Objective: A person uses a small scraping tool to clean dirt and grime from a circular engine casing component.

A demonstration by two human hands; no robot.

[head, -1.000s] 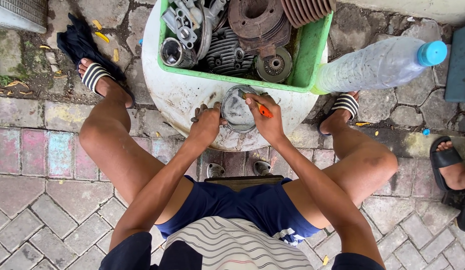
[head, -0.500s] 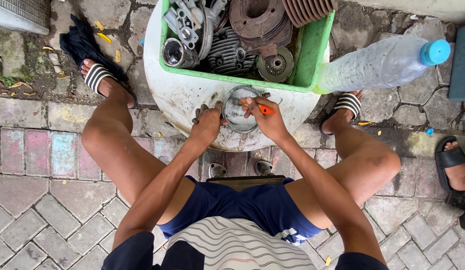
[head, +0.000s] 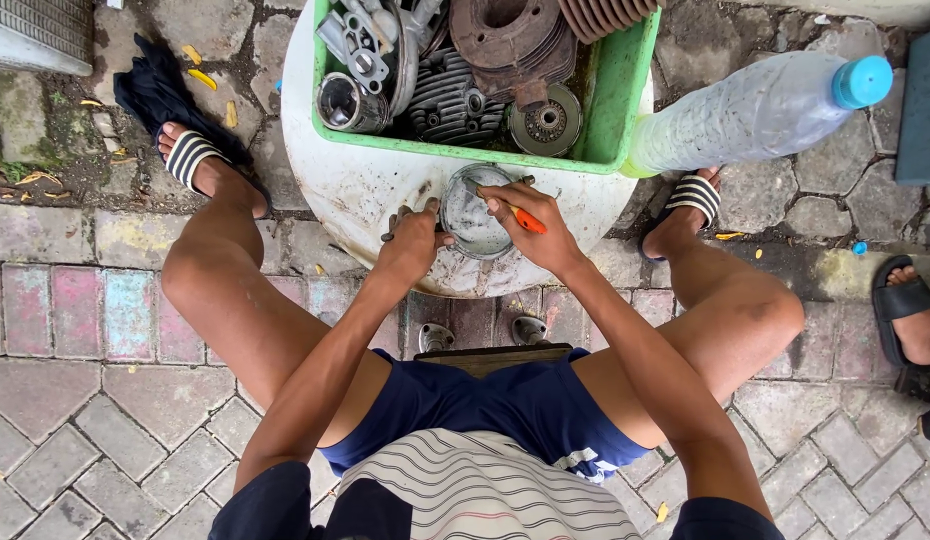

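Round metal part [head: 477, 212] at near edge of white drum [head: 355, 195], inside greyish, partly scraped. Left hand [head: 413, 240] clamped on its rim; right hand [head: 530, 225] closed round orange-handled tool [head: 528, 220], tip inside. Green crate [head: 615, 110] of engine parts just behind; plastic bottle [head: 755, 105] right.

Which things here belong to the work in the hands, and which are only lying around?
In use:
- left hand, steadying the round metal part
- right hand, holding the orange-handled tool
- white round stand under them

Lying about:
- green bin of metal parts
- plastic bottle
- dark cloth
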